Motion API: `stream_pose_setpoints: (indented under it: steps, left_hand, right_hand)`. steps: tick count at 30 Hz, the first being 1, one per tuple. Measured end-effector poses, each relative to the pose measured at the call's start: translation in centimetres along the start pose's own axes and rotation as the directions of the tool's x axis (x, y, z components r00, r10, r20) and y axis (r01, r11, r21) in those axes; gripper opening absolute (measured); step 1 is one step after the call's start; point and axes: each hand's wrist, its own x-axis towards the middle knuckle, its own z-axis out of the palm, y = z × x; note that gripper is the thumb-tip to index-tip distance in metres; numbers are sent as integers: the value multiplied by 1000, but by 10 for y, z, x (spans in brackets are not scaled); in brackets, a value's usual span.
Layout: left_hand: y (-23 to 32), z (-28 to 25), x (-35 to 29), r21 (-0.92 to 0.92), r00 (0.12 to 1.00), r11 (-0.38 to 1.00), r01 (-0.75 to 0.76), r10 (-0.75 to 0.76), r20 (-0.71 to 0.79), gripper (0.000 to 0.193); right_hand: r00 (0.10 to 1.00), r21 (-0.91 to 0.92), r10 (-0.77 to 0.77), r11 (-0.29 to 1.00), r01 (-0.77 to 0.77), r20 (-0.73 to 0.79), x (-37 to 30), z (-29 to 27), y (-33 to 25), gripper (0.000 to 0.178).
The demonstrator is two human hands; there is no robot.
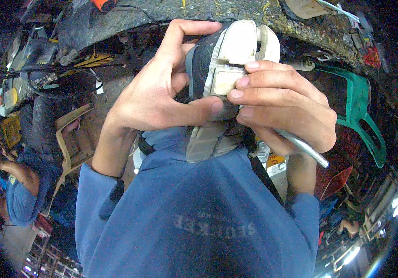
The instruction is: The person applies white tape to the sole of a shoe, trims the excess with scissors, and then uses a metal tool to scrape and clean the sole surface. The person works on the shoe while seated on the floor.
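Note:
A dark shoe (200, 65) with a thick off-white sole (238, 44) is held up in front of my chest, sole toward me. My left hand (155, 92) wraps round it from the left, thumb across the lower sole and index finger bent over the top. A gap shows between sole parts near the upper end. My right hand (287, 99) is closed, its fingertips against the sole's blocky middle. Out of its lower side sticks a silvery metal rod (305, 149); the rod's other end is hidden in the fingers. The sole's lower end (203, 143) hangs over my blue shirt.
A grimy worktop (143, 14) curves across the far side, with an orange object (104, 4) at its edge. A green plastic chair (359, 92) stands right, above a red crate (336, 180). On the left are a tan chair (71, 139) and another person in blue (25, 185).

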Motion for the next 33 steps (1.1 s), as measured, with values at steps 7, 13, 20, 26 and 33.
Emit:
stream_pose_setpoints:
  steps: [7,13,20,26,33]
  left_hand:
    - [0,1,0,-13,1000,1000,-10,10,0,98]
    - [-2,1,0,-17,999,999,-34,34,4,98]
    - [-4,0,-1,7,999,999,-50,50,1,97]
    - [-1,2,-2,-59,999,998,-33,33,-7,98]
    - [7,2,-5,9,999,1000,18,-17,-48,90]
  right_hand:
    - [999,-14,34,999,-34,0,-2,2,-3,18]
    - [999,-49,39,998,-38,15,-2,1,-5,20]
    - [999,-53,33,998,-34,-6,1,2,-7,20]
    - [1000,-64,3,998,-2,16,3,-1,-8,18]
    - [999,-95,-20,995,24,41,5,-3,-9,19]
